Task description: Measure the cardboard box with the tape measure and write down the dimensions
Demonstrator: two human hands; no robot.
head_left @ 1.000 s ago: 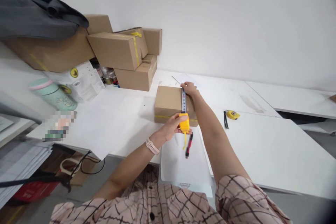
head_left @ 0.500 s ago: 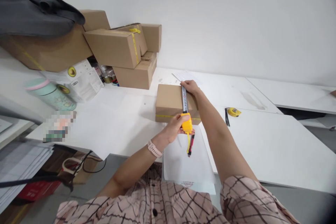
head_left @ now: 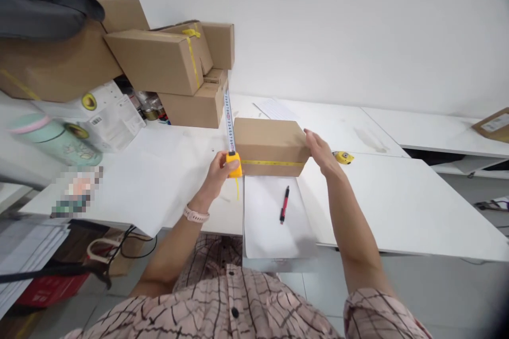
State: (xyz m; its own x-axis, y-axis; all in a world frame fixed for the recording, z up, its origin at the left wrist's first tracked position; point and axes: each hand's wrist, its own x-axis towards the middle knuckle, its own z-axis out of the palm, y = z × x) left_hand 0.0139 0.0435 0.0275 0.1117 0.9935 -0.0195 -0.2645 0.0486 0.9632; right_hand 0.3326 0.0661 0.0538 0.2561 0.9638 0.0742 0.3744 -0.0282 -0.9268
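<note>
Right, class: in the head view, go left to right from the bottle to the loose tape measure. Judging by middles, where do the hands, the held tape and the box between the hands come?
Bottle → left hand → held tape → box → right hand → loose tape.

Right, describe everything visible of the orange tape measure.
The tape measure has a plastic-looking orange case, a yellow strap at its near end, and a pale extended blade with dark numerals and red marks. The left hand grips the case. The blade runs away from the person, left of the cardboard box; whether they touch is unclear.
</note>
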